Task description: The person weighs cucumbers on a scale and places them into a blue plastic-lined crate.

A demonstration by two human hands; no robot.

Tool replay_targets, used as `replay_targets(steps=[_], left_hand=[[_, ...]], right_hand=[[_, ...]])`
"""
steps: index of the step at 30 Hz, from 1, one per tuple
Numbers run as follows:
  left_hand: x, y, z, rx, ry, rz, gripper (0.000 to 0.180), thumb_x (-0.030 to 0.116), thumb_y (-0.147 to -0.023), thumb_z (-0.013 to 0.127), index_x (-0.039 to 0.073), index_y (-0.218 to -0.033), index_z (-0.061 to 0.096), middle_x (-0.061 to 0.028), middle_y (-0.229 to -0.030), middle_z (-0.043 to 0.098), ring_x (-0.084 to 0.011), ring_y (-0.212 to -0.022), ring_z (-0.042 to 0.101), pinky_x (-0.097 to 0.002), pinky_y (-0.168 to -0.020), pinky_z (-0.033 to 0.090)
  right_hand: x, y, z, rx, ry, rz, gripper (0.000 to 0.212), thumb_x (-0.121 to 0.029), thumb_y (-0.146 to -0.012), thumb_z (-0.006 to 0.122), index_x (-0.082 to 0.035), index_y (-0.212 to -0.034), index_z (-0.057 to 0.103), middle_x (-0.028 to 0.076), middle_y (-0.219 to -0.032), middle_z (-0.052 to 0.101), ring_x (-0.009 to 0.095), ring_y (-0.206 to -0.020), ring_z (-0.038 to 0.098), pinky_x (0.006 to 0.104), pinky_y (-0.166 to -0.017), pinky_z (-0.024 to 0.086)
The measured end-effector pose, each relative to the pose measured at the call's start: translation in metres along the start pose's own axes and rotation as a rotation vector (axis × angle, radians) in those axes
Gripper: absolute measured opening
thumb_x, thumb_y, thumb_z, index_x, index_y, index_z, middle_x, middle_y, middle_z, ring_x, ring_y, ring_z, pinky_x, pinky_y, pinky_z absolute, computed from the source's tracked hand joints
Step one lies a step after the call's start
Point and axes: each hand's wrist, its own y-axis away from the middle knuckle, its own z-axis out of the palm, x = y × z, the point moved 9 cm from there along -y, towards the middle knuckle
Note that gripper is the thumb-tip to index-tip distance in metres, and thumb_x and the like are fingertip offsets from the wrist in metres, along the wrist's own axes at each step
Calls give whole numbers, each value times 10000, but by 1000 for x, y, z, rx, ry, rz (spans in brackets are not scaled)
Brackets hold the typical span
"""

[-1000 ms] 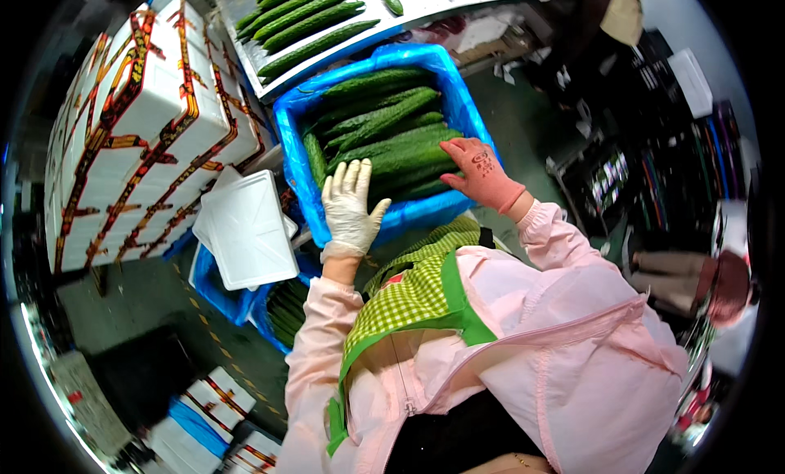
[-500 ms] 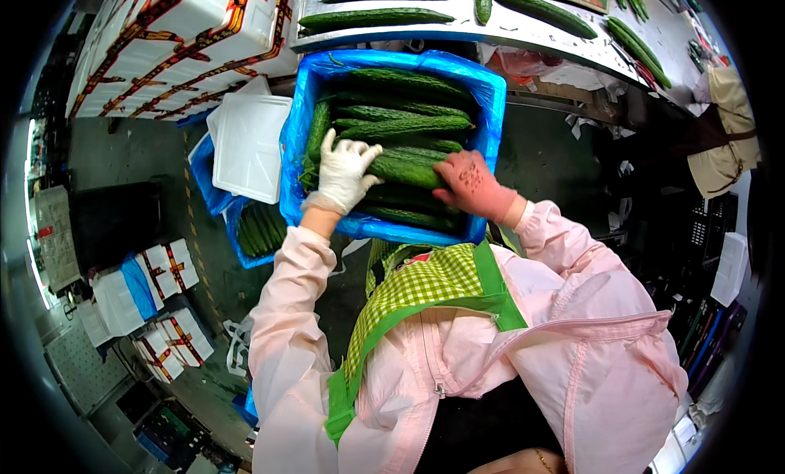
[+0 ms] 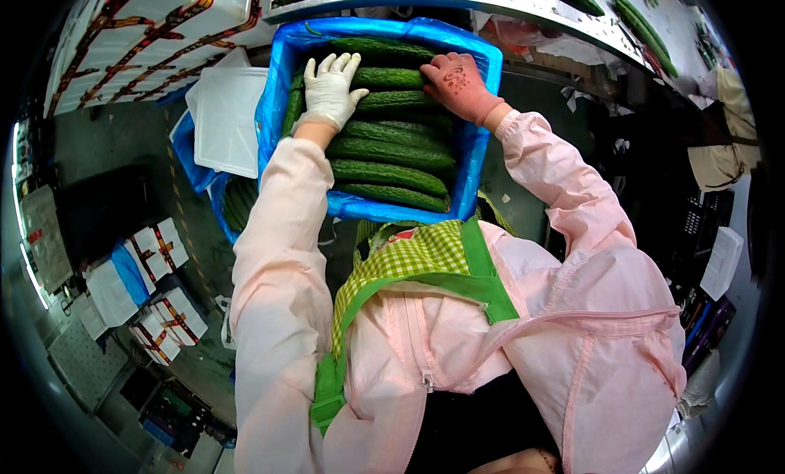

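Observation:
Long dark green cucumbers lie crosswise in rows in a box lined with blue plastic. At the box's far part, my left hand, in a white glove, is around the left end of one cucumber, its fingers beyond it and its thumb on the near side. My right hand, in a reddish-pink glove, has its fingers curled over the same cucumber's right end. Both ends are hidden under the gloves. Another cucumber lies beyond it along the far wall, and one stands along the left wall, partly under my left hand.
Beyond the box runs a metal table with more cucumbers on it. White foam boxes with printed tape are stacked at the far left. White foam lids lean beside the box, above another blue-lined box of cucumbers.
Both hands have moved away from me, from the middle rows to the far rows. Several cucumbers they covered now show. The view has shifted, so the box sits higher and further left.

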Motion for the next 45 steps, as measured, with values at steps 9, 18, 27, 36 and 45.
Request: replay_targets(steps=[9,18,27,36,45], left_hand=[[-37,104,-31,-185,186,-283,947,581,-724,732,27,-1415,398,-166,-1379,493,-326,-1267,460,-433,-1071,350],[-52,107,-23,-611,142,-358,1183,656,-566,804,36,-1460,340,-215,-1389,447,-344,-1271,453,-453,-1041,393],[-78,112,-1,-665,447,-488,985,416,-570,894,34,-1366,456,-205,-1342,482,-351,-1218,508,-400,-1025,435],[-88,111,17,-656,630,-567,944,297,-537,928,10,-1328,501,-190,-1206,629,-295,-1102,614,-352,-960,477],[-92,115,37,-644,989,-653,852,210,-593,914,-23,-1305,508,-145,-1145,648,-217,-1008,631,-320,-874,506]], right_hand=[[-72,98,24,-517,-483,203,1027,-540,-670,787,57,-1387,359,271,-1239,514,401,-1094,543,449,-909,450],[-88,90,24,-632,-351,223,1212,-559,-545,843,32,-1438,275,263,-1192,516,413,-1052,554,477,-869,462],[-78,89,53,-717,-530,212,1101,-442,-563,846,66,-1390,325,288,-1068,578,411,-1007,584,419,-880,482],[-82,91,44,-796,-633,239,1208,-405,-601,833,70,-1466,136,334,-1274,487,412,-1162,533,389,-985,438],[-86,86,37,-764,-606,177,1167,-384,-585,838,86,-1436,193,293,-1159,573,416,-1089,575,409,-932,469]])
